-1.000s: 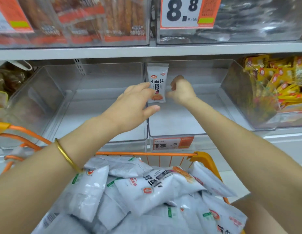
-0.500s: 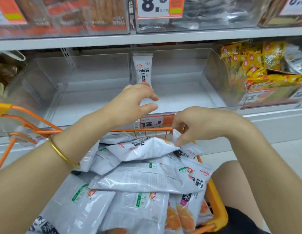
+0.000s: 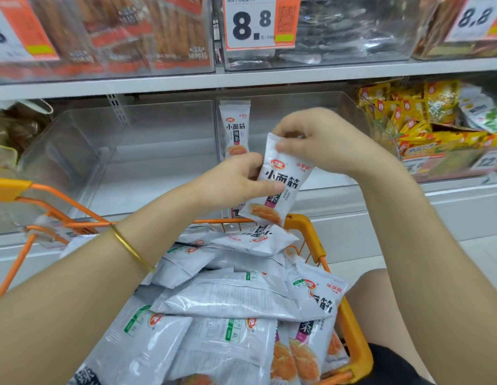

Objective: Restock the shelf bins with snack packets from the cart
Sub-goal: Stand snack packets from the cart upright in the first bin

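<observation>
Right hand: the right hand [image 3: 322, 137], centre of frame, pinches the top edge of a white snack packet [image 3: 277, 184] between thumb and fingertips.
Left hand: the left hand [image 3: 236, 184], just left of centre, grips the same packet at its left side; thumb pressed across the printed front, fingers curled behind.
Held packet: upright, tilted slightly, print facing the camera; held in the air above the far rim of the cart, in front of the shelf bins.
Wrist: a thin gold bangle [image 3: 130, 250] sits on the left forearm, lower left of centre.
Cart: orange wire cart [image 3: 305, 226] in the lower half of the frame, heaped with white packets [image 3: 214, 315] of the same kind, lying flat and overlapping, some face down.
Left bin: clear shelf bin [image 3: 102, 151], centre left, holds nothing that I can see.
Middle bin: clear bin [image 3: 333, 187] behind the hands; one packet [image 3: 234, 129] stands upright against its left wall.
Right bin: upper right, a bin of yellow packets [image 3: 408, 115], piled loosely.
Upper shelf: clear bins of brown and dark goods across the top; a price card [image 3: 258, 22] reads 8.8, top centre.
</observation>
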Available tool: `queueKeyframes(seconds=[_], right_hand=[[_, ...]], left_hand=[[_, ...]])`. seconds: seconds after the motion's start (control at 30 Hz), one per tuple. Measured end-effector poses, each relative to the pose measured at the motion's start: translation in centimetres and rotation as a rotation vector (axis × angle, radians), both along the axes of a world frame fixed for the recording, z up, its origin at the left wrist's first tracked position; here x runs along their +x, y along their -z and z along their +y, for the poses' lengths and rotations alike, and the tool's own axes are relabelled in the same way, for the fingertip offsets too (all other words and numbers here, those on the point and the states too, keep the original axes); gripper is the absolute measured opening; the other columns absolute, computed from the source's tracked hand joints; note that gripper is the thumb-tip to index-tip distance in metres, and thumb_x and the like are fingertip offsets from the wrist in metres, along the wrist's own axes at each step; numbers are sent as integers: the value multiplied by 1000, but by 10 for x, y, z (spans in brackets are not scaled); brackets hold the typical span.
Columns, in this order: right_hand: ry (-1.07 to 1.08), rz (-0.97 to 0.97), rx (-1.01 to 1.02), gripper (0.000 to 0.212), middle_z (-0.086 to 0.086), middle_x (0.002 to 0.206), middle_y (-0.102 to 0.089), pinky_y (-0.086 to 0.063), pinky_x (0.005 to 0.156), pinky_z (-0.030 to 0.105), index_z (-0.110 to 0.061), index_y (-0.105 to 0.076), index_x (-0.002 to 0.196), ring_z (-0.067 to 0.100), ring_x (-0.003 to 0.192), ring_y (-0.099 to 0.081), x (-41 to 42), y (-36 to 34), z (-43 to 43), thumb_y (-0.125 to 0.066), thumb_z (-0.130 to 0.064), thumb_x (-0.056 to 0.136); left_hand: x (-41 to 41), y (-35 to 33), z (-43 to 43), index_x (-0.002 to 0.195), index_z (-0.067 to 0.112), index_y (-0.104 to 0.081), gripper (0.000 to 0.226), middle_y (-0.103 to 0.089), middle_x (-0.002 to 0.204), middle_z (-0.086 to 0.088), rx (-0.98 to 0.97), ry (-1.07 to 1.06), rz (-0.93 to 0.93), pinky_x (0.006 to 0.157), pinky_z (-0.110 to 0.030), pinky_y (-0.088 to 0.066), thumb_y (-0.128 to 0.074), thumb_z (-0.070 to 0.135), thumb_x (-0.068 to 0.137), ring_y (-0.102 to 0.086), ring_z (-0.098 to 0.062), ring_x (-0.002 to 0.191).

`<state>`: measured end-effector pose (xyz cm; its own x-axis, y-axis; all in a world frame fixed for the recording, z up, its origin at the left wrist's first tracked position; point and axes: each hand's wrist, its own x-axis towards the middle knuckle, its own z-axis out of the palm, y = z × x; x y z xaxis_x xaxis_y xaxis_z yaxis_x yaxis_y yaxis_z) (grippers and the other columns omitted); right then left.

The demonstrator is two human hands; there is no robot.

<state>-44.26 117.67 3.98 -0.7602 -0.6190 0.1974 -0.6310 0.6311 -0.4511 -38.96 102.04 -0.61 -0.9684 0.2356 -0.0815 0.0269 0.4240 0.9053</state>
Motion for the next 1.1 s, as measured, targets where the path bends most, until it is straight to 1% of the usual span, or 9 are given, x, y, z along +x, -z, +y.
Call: queueKeyframes(seconds=[0.1,0.2,0.4,0.5,0.57,0.7,0.77,0.93,1.1], right_hand=[[60,-95,-262,10,4,87,-67,-50,76,32,-7,-69,92,18,80,-63,-13,9,-11,-65,-13,86],[155,-445,-603,11,4,84,-69,-57,75,39,-12,-65,92,17,75,-66,-21,25,-14,-61,-22,91],[30,-844,-488,7,2,83,-73,-59,63,27,-12,-64,96,15,73,-71,-26,51,-17,-61,-15,90],[136,-841,-584,6,2,79,-73,-58,61,29,-10,-64,93,15,68,-70,-50,53,-25,-61,-14,89],[253,-827,-658,6,6,83,-71,-57,67,34,-9,-64,93,16,67,-68,-72,56,-34,-62,-14,90],[394,-797,-625,12,10,93,-69,-56,63,37,-5,-61,99,18,67,-65,-112,75,-68,-64,-4,87],[422,-812,-586,26,11,105,-67,-56,65,39,-4,-60,111,23,80,-66,-126,91,-86,-64,0,86],[500,-678,-401,22,11,109,-68,-56,84,45,-8,-63,102,29,101,-65,-158,128,-114,-69,-6,82],[540,-414,-248,26,8,109,-68,-50,83,29,-7,-62,106,26,103,-63,-175,132,-128,-66,-19,84]], left_hand=[[-6,0,-1,111,3,-60,27,-70,104,-9,70,-98,4,77,-24,-56,-65,8,85,-68,-13,87],[-13,2,-8,109,7,-63,25,-71,97,-4,137,-241,-10,59,-16,-52,-67,10,84,-69,-6,72],[-26,2,-21,108,6,-62,24,-70,99,-5,181,-394,-36,61,-21,-56,-63,19,88,-68,-13,78],[-33,-1,-30,96,12,-63,18,-64,97,-4,-102,-455,146,76,-29,-49,-56,29,93,-59,-17,86],[-39,0,-42,108,6,-62,31,-55,108,-6,-462,-446,291,84,-28,-37,-56,32,92,-48,-18,99],[-48,8,-55,141,13,-38,57,-15,156,-12,-865,-170,178,115,-38,-18,-51,40,93,-12,-27,143],[-49,14,-57,146,13,-28,64,-3,158,-10,-949,-103,155,116,-42,-16,-48,43,94,-4,-25,145],[-49,20,-63,150,13,-13,70,4,159,-6,-993,-57,156,116,-39,-18,-43,45,95,-2,-20,145],[-48,20,-64,149,12,-14,71,4,159,-6,-976,-54,174,116,-36,-17,-44,46,94,-2,-18,145]])
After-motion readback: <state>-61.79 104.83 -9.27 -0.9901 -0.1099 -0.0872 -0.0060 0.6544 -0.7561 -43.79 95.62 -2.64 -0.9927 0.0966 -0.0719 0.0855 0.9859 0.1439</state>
